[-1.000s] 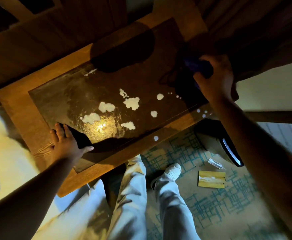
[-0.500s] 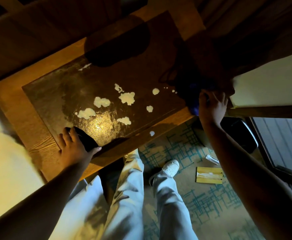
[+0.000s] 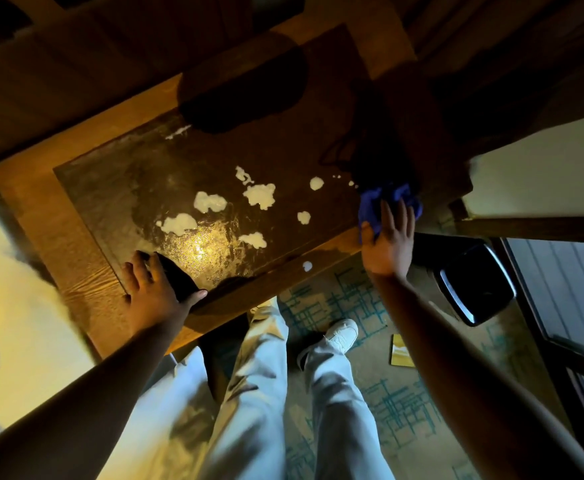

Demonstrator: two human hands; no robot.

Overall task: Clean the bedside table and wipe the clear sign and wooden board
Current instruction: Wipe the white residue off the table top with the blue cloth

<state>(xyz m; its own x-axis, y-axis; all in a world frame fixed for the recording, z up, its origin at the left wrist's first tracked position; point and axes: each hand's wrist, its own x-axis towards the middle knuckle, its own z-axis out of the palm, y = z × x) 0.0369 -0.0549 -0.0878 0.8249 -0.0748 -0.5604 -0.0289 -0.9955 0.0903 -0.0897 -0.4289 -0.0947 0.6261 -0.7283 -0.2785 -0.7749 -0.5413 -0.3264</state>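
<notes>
The bedside table (image 3: 86,237) has a wooden frame and a dark glossy top (image 3: 283,150). Several white foam blobs (image 3: 258,195) lie across the top. My right hand (image 3: 389,244) presses a blue cloth (image 3: 375,202) flat against the table's right front edge, fingers straight. My left hand (image 3: 153,292) rests flat on the front left of the top, thumb spread, with a dark shape beside it that I cannot identify. The yellow wooden board (image 3: 401,351) lies on the carpet, partly hidden by my right arm. The clear sign is out of sight.
A black bin (image 3: 474,282) stands on the patterned carpet right of the table. My legs and a white shoe (image 3: 340,336) are below the table's front edge. A white bed (image 3: 13,306) is at the left, and a dark wall runs behind the table.
My right hand has carried the blue cloth from the far right corner down to the right front edge and flattened over it. My left hand has stayed put.
</notes>
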